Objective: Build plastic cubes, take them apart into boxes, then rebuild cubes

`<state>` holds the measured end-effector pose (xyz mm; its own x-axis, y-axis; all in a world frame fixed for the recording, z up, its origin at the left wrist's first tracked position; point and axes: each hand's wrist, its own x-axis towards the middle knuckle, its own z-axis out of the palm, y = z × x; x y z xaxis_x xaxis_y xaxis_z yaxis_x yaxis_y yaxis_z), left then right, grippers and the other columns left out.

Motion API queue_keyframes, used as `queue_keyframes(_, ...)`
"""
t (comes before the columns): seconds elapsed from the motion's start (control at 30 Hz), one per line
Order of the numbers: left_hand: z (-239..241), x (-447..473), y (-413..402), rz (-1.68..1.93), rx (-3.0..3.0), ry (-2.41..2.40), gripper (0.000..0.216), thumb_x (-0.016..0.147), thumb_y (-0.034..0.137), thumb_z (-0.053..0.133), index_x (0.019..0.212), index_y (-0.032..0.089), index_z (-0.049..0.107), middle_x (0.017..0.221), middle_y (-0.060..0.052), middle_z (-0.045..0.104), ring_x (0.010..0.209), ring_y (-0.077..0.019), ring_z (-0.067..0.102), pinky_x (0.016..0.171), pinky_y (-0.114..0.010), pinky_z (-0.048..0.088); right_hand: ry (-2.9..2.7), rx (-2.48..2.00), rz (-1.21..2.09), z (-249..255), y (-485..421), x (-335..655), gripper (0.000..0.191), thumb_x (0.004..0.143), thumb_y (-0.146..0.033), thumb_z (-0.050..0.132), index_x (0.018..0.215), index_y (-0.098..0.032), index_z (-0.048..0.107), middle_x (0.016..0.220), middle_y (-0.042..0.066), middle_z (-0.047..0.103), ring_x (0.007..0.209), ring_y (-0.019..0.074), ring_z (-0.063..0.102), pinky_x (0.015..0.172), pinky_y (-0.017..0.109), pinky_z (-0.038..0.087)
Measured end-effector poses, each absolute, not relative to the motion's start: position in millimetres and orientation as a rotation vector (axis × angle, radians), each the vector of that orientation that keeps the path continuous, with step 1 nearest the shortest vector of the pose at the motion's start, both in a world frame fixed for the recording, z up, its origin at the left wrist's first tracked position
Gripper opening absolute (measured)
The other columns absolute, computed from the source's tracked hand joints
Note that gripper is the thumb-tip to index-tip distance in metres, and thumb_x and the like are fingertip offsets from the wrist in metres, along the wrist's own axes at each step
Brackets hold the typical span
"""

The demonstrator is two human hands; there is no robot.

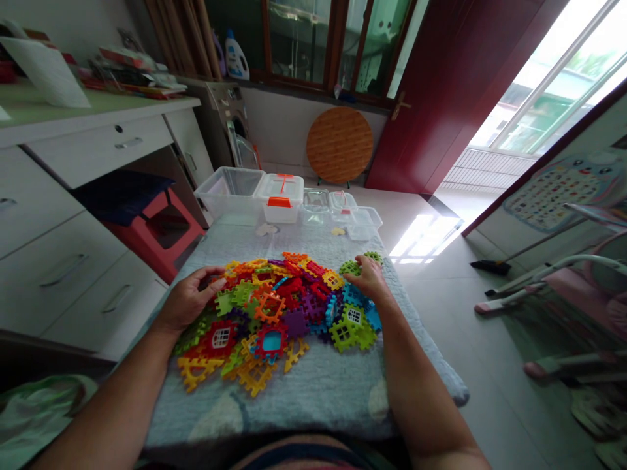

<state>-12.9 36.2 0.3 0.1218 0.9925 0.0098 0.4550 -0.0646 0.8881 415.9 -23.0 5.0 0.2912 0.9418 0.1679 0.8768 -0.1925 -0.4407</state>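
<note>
A heap of colourful plastic interlocking building pieces point(296, 321) lies on the cloth-covered table, with notched edges, some squares, some triangles, some with window inserts. My left hand point(192, 297) is at the heap's left edge, thumb and fingers apart, beside yellow and green pieces. On the far right side my right hand point(371, 279) rests with spread fingers against green pieces point(350, 267); its fingertips are partly hidden, and no firm grip shows. Nearer to me are a red window piece point(220, 338), a red piece with a blue centre point(272, 342) and a yellow triangle point(296, 356).
Along the table's far edge stand a large clear bin point(230, 199), a lidded box with orange latches point(281, 196) and smaller clear containers point(316, 201). A red stool point(161, 225) is left of the table point(337, 391); a pink chair point(578, 267) stands right.
</note>
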Motion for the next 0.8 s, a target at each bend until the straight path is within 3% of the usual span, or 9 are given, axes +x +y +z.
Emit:
queue_keyframes(0.2,0,-13,35,0.885,1.617,1.439,0.055,0.072,0.059,0.070,0.110,0.021,0.065,0.090,-0.001,0.070,0.070,-0.0180,0.063,0.061,-0.024,0.050,-1.661,-2.055,0.256,7,-22,414,0.053,0.068,-0.026,0.072,0.119,-0.020,0.059,0.109,0.007,0.066,0.102,0.0234,0.058,0.095,0.036,0.041)
queue_keyframes(0.43,-2,-14,37,0.884,1.630,1.449,0.053,0.071,0.058,0.070,0.110,0.022,0.065,0.088,-0.001,0.071,0.071,-0.0185,0.064,0.060,-0.024,0.050,-1.653,-2.138,0.245,7,-22,416,0.060,0.065,-0.032,0.075,0.121,-0.018,0.059,0.111,0.009,0.064,0.106,0.0246,0.057,0.094,0.036,0.041)
queue_keyframes(0.8,3,-10,36,0.899,1.592,1.431,0.056,0.069,0.058,0.071,0.109,0.020,0.066,0.093,-0.003,0.072,0.075,-0.0202,0.066,0.063,-0.026,0.052,-1.734,-2.206,0.212,10,-23,428,0.038,0.064,-0.038,0.077,0.095,-0.018,0.069,0.090,0.005,0.060,0.088,0.0213,0.054,0.084,0.031,0.041)
